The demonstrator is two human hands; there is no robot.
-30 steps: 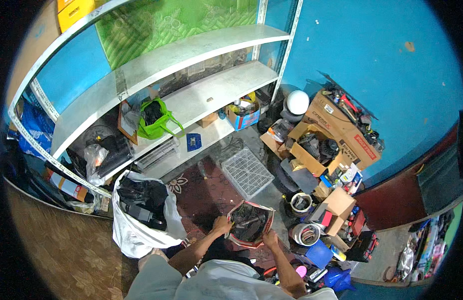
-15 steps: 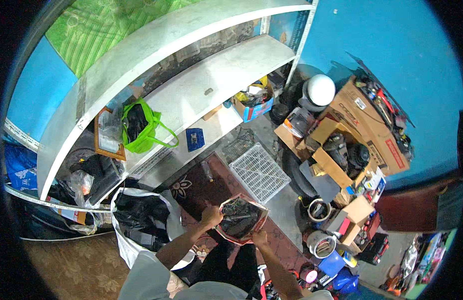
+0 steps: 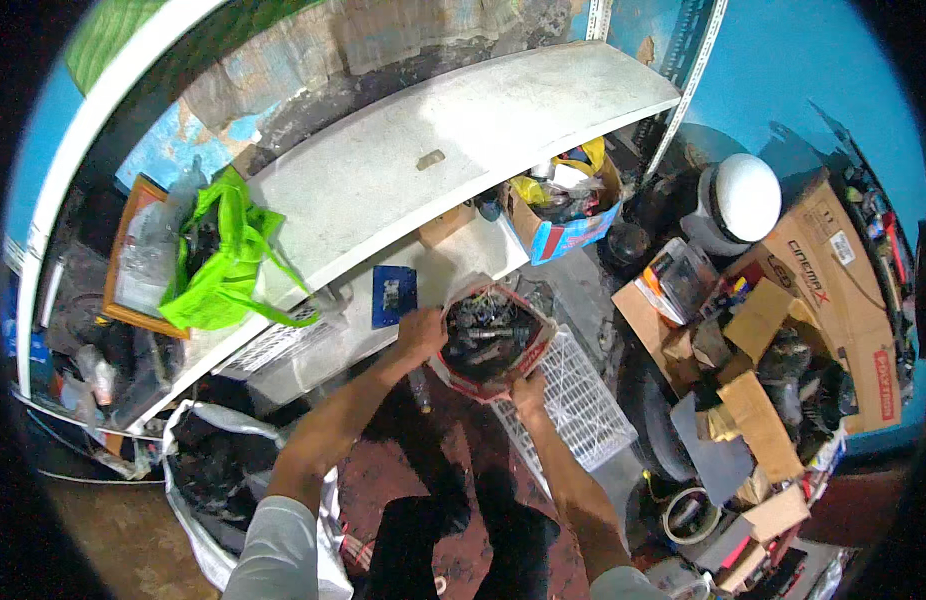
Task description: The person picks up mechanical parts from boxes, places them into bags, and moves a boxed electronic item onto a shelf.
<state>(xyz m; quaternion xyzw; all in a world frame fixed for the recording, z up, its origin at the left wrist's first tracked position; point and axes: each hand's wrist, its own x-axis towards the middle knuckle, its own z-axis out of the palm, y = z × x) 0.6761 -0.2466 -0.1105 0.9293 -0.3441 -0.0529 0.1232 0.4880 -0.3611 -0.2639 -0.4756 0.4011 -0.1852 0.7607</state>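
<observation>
from where i stand, the box sits squarely between the person's two hands, out in front of the body and off the floor, its open mouth facing up and dark metal parts piled inside. the left hand is curled closed over the left rim; the right hand grips the lower right corner, fingers mostly hidden against the wall, so i can't tell how they wrap. the mouth looks about as wide as deep, and i can't pick out a long axis. past the box, ahead of both hands, is the low shelf board; the left hand is the nearer one to it, with a flat blue case lying just beyond its knuckles. the right hand shows over the white crate, whose far corner the box partly covers; how high above it, i can't judge.
</observation>
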